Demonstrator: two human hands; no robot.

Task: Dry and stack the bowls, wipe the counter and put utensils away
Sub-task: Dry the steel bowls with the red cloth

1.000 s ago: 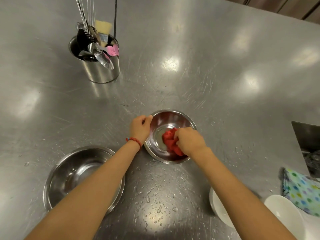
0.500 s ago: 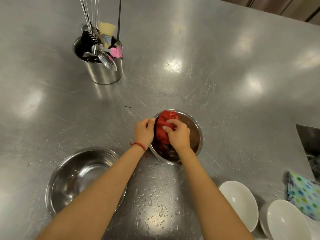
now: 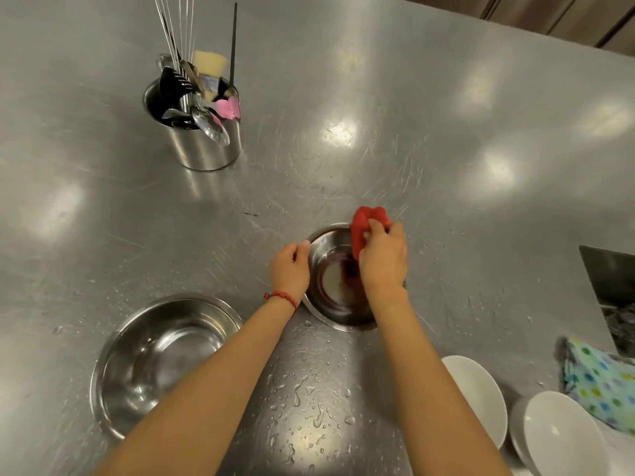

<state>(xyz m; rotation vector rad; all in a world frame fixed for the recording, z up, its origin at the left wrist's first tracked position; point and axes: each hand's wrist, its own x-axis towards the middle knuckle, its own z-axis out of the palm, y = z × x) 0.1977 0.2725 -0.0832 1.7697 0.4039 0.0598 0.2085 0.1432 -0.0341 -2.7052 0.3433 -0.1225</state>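
A small steel bowl [image 3: 335, 290] sits on the wet steel counter [image 3: 412, 149]. My left hand [image 3: 290, 269] grips its left rim. My right hand [image 3: 383, 259] holds a bunched red cloth [image 3: 364, 225] against the bowl's far right rim. A larger steel bowl [image 3: 161, 362] lies open near my left forearm. Two white bowls [image 3: 481, 393] [image 3: 563, 434] rest at the lower right. A steel utensil holder [image 3: 202, 135] at the back left stands packed with a whisk, spoons, a brush and a pink tool.
Water drops [image 3: 302, 407] are scattered on the counter between my forearms. A dotted cloth [image 3: 601, 383] lies at the right edge beside the white bowls. A dark opening [image 3: 615, 293] cuts into the counter on the right.
My right hand has moved the red cloth from the bowl's bottom up to its far right rim. The left hand keeps its grip on the rim.
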